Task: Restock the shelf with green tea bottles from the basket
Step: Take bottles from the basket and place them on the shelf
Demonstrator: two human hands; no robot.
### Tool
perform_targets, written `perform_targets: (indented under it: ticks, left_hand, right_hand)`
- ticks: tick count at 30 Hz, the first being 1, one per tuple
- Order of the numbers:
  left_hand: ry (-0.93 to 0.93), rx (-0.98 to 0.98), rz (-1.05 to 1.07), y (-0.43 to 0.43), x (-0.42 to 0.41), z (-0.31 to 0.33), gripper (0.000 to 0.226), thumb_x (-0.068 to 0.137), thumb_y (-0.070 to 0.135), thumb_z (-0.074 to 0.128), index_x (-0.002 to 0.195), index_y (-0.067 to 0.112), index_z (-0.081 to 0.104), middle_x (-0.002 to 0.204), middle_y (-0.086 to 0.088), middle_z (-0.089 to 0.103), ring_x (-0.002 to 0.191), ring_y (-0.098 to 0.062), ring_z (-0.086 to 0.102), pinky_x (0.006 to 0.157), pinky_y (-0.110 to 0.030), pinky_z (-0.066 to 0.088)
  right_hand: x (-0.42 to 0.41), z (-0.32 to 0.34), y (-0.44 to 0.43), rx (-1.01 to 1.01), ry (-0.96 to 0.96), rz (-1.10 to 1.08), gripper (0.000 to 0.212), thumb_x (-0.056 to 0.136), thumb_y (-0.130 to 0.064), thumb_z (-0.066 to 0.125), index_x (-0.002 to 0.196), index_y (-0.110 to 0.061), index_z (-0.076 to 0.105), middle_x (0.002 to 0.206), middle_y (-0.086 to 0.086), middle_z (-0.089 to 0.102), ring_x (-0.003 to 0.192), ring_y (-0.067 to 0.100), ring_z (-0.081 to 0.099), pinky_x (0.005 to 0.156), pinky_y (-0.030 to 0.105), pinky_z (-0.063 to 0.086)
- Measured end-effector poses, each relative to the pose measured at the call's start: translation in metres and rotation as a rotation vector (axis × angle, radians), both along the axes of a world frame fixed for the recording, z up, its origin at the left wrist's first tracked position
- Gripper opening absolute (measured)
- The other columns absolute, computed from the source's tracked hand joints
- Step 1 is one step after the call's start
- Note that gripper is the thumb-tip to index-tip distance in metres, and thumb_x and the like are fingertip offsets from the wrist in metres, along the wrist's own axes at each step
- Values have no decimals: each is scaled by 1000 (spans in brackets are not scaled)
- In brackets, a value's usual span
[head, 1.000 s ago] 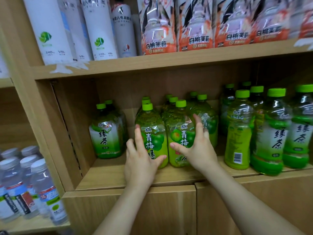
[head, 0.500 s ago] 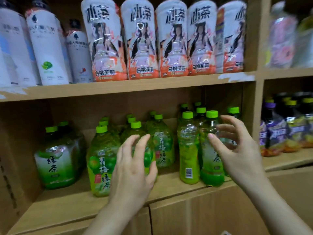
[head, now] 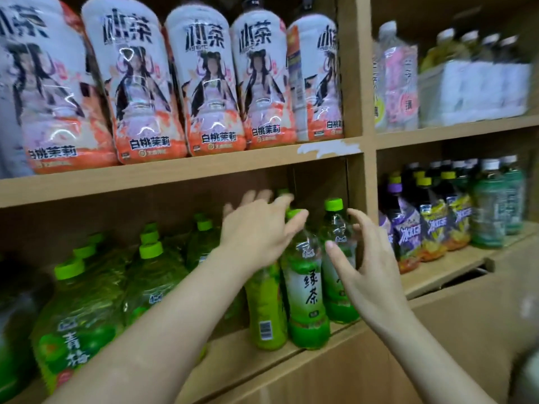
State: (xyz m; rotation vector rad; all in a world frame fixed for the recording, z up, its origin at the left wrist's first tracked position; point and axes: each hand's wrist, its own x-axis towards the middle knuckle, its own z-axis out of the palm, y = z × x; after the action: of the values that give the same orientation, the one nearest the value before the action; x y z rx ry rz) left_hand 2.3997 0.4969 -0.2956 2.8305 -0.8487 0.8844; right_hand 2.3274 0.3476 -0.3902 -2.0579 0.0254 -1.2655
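Note:
Green tea bottles with green caps stand at the right end of the wooden shelf (head: 262,363). The front green tea bottle (head: 306,290) shows a white and green label. Beside it stands another green-capped bottle (head: 335,225) and a yellow-green bottle (head: 267,310) turned barcode outward. My left hand (head: 256,231) reaches over their tops, fingers spread, resting against the caps. My right hand (head: 361,258) hovers open just right of the front bottles, fingers curved, holding nothing. The basket is out of view.
Green plum tea bottles (head: 78,316) fill the shelf's left part. White peach tea bottles (head: 210,88) line the shelf above. A wooden upright (head: 358,182) bounds the bay on the right; beyond it stand purple-labelled drinks (head: 408,228) and pale bottles.
The view has swung right and closer. Both hands moved from the plum tea bottles to the green tea bottles at the shelf's right end; the left hand now lies over their caps.

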Motion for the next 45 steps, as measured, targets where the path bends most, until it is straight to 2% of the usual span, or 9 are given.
perform_targets:
  ticks: [4, 7, 11, 18, 22, 27, 35, 40, 45]
  left_hand:
    - [196, 25, -145, 18, 7, 7, 54, 94, 61, 24, 128, 28, 49, 119, -3, 60, 113, -27, 55, 89, -43, 47]
    - [229, 47, -224, 30, 2, 10, 39, 97, 26, 46, 136, 28, 42, 122, -3, 57, 109, -21, 55, 89, -35, 46]
    - [236, -101, -177, 51, 5, 12, 61, 87, 0, 57, 135, 36, 45, 109, 7, 59, 91, -2, 52, 73, -14, 40]
    - [128, -125, 34, 83, 16, 2, 55, 90, 11, 53, 135, 39, 41, 134, -5, 54, 120, -28, 53, 96, -39, 48]
    - [-22, -47, 49, 74, 13, 5, 47, 95, 14, 44, 139, 27, 39, 125, -12, 59, 115, -34, 53, 93, -42, 46]
    - [-229, -145, -245, 40, -18, 19, 31, 95, 26, 44, 124, 25, 55, 119, 2, 60, 111, -21, 52, 90, -38, 45]
    - [-15, 212, -14, -36, 5, 8, 46, 91, 36, 52, 135, 27, 41, 139, -7, 44, 123, -33, 43, 91, -46, 45]
    - [-227, 16, -201, -29, -20, -5, 35, 91, 24, 50, 126, 21, 53, 128, 1, 53, 115, -23, 46, 86, -40, 50]
    - [-26, -164, -215, -29, -46, -72, 49, 91, 16, 51, 138, 18, 41, 142, -1, 42, 127, -21, 39, 103, -35, 41]
  right_hand:
    - [-4, 3, 28, -211, 239, -37, 85, 77, -69, 49, 146, -35, 11, 126, -7, 45, 110, 12, 51, 78, 27, 47]
    - [10, -5, 43, -294, 325, -124, 93, 82, -63, 51, 148, -29, -6, 127, -1, 45, 102, 15, 53, 71, 22, 44]
    - [20, -5, 54, -243, 293, -40, 95, 80, -58, 60, 149, -30, 0, 123, 1, 50, 98, 18, 57, 74, 27, 49]
    - [38, -4, 89, -187, 330, 188, 96, 81, -53, 63, 149, -33, -2, 137, -1, 45, 116, 19, 52, 90, 35, 48]
    - [34, -13, 81, -133, 303, 201, 94, 79, -58, 61, 149, -32, 3, 141, -4, 31, 110, 13, 52, 84, 27, 49]
    - [15, -12, 18, -3, -129, -197, 73, 76, -43, 70, 137, -20, 37, 119, 10, 44, 104, 23, 48, 85, 36, 50]
    - [39, -17, -13, -175, 145, -271, 90, 77, -42, 72, 146, -34, 14, 127, 10, 44, 109, 28, 52, 80, 42, 54]
    - [49, -16, -25, -128, 198, -105, 87, 82, -36, 69, 148, -34, 13, 139, 1, 41, 117, 22, 50, 89, 36, 48]
    - [55, -11, -35, 44, 292, 91, 87, 81, -32, 70, 149, -30, 16, 138, 1, 52, 121, 22, 53, 98, 36, 46]
